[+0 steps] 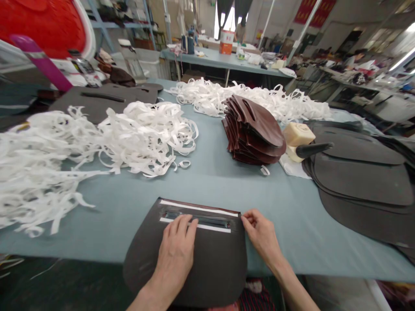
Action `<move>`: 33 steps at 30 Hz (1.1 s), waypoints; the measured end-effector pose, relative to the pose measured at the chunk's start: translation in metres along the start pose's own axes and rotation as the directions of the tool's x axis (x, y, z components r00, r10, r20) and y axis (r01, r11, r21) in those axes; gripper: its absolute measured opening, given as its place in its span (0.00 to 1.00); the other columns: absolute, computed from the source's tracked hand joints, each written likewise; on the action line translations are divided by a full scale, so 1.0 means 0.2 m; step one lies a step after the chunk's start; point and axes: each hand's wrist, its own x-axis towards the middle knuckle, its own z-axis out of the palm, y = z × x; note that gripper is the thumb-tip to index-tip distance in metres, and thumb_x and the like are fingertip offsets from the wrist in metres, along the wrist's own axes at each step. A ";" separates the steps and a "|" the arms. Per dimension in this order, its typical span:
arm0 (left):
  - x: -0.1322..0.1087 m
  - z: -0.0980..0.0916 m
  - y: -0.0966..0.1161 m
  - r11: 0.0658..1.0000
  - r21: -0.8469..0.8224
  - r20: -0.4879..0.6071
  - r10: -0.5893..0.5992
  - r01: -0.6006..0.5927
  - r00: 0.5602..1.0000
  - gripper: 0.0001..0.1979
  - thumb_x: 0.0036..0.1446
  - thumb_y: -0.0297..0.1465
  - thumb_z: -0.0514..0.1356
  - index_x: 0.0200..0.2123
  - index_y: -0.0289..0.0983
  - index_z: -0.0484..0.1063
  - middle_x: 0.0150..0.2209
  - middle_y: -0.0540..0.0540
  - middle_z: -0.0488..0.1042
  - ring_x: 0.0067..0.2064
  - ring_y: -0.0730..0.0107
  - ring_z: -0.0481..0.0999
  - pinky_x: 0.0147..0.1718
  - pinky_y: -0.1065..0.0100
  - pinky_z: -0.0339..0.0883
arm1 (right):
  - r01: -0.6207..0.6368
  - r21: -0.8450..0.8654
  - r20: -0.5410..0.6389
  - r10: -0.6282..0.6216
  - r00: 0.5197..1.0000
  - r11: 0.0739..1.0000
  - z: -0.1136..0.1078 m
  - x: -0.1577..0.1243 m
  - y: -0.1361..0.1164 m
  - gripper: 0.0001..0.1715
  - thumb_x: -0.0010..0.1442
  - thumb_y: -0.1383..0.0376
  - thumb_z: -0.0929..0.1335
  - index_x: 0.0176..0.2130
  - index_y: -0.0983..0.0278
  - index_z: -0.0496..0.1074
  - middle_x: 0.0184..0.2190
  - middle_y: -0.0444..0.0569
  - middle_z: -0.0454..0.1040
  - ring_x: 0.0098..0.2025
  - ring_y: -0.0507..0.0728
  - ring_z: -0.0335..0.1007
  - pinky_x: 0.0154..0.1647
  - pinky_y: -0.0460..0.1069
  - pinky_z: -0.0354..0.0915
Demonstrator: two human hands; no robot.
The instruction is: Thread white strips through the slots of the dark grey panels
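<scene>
A dark grey bag panel (214,263) with rounded lower corners lies in front of me, its lower part reaching past the table's near edge. Two white tape strips (214,227) run across its upper part, above and below a long slot with a zipper-like strip (210,220) in it. A thin brown edge shows along the top. My left hand (177,246) rests flat on the panel, fingers stretched over the lower tape and the slot. At the panel's upper right corner, my right hand (259,229) pinches the edge between thumb and forefinger.
Piles of white tape strips (139,138) lie at left and farther back (207,95). Stacked brown leather pieces (254,129) stand mid-table, beside a cream block-shaped container (297,134) and a black-handled tool (314,150). Grey panels (363,177) are piled at right.
</scene>
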 end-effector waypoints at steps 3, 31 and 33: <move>0.08 0.01 0.11 0.994 -0.104 -0.055 0.029 -0.035 0.998 0.20 0.59 0.24 0.53 0.55 0.36 0.66 0.51 0.38 0.68 0.54 0.55 0.65 0.52 0.54 0.63 | 0.218 -0.095 -0.058 -0.224 0.973 0.971 -0.03 0.06 0.02 0.09 0.61 0.63 0.63 0.36 0.63 0.71 0.31 0.47 0.72 0.32 0.54 0.67 0.36 0.48 0.63; 0.12 0.16 0.24 0.987 -0.153 -0.123 0.029 -0.047 0.992 0.19 0.58 0.25 0.54 0.53 0.36 0.67 0.53 0.37 0.67 0.57 0.49 0.64 0.53 0.48 0.65 | 0.583 -0.420 0.358 -0.464 0.810 0.695 0.10 0.31 -0.18 0.06 0.61 0.70 0.63 0.33 0.64 0.69 0.31 0.47 0.71 0.33 0.52 0.67 0.34 0.45 0.58; 0.12 0.16 0.24 0.986 -0.162 -0.128 0.026 -0.047 0.991 0.19 0.58 0.25 0.53 0.53 0.36 0.67 0.53 0.37 0.67 0.57 0.50 0.64 0.53 0.48 0.65 | 0.611 -0.363 0.376 -0.489 0.787 0.703 0.09 0.30 -0.17 0.03 0.61 0.67 0.65 0.35 0.62 0.70 0.34 0.45 0.71 0.36 0.52 0.67 0.36 0.45 0.59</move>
